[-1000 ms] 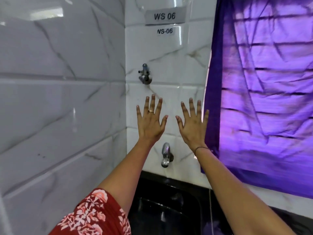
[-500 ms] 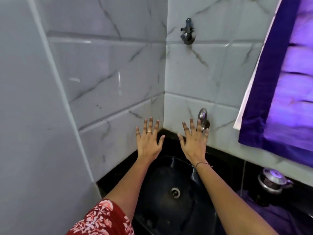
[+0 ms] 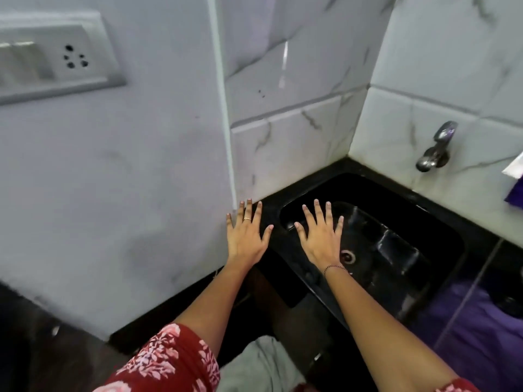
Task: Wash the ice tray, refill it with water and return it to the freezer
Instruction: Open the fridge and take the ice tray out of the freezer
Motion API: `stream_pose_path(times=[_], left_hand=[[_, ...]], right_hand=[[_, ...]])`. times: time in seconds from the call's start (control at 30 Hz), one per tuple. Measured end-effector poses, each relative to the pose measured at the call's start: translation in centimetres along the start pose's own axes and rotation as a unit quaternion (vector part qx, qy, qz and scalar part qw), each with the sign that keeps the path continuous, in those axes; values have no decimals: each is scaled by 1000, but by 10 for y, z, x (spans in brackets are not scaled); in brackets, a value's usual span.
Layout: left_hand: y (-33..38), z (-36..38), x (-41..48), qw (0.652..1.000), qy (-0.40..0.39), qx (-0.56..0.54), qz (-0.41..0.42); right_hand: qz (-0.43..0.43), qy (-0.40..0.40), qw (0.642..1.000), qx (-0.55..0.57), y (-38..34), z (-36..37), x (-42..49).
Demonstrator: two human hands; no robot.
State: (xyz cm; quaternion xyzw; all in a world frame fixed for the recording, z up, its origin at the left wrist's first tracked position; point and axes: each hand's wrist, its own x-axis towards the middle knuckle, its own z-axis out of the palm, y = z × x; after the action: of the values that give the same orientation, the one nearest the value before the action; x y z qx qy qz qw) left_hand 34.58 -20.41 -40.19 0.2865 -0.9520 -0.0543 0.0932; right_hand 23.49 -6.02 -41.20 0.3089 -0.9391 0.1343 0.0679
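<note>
Behind the black rectangular sink [image 3: 410, 230] stands the metal wall tap [image 3: 435, 151]; above it the right hand [image 3: 319, 239], just left the left hand [image 3: 246, 239], well left the white plastic socket plate [image 3: 56, 58].

The sink [image 3: 396, 193] is shiny black, the tap [image 3: 435, 154] is shiny metal, the wall tiles [image 3: 297, 137] are smooth and glossy, and the sleeve [image 3: 169, 360] is soft flowered cloth.

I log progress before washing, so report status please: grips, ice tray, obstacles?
Left grip and right grip open, spread, holding nothing. Ice tray not in view. Right grip above black sink; no obstacle seen.
</note>
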Motion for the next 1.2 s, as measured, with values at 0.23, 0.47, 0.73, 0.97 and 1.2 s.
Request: stream_pose_path(times=[0.23, 0.47, 0.73, 0.97, 1.2], left_hand=[[-69, 11, -85, 992, -45, 11, -115], [-101, 14, -178, 959, -48, 7, -281], [-110, 25, -298, 884, -74, -19, -461], [-126, 24, -404, 799, -64, -42, -597], [-164, 5, -502, 725, -44, -35, -686]], right_hand=[[-115, -82, 990, 22, -60, 34, -37], [-260, -170, 950, 16, -110, 64, -77], [-407, -258, 876, 19, -163, 94, -155], [-532, -316, 786, 1, -226, 109, -231], [-639, -318, 700, -10, -317, 120, -306]])
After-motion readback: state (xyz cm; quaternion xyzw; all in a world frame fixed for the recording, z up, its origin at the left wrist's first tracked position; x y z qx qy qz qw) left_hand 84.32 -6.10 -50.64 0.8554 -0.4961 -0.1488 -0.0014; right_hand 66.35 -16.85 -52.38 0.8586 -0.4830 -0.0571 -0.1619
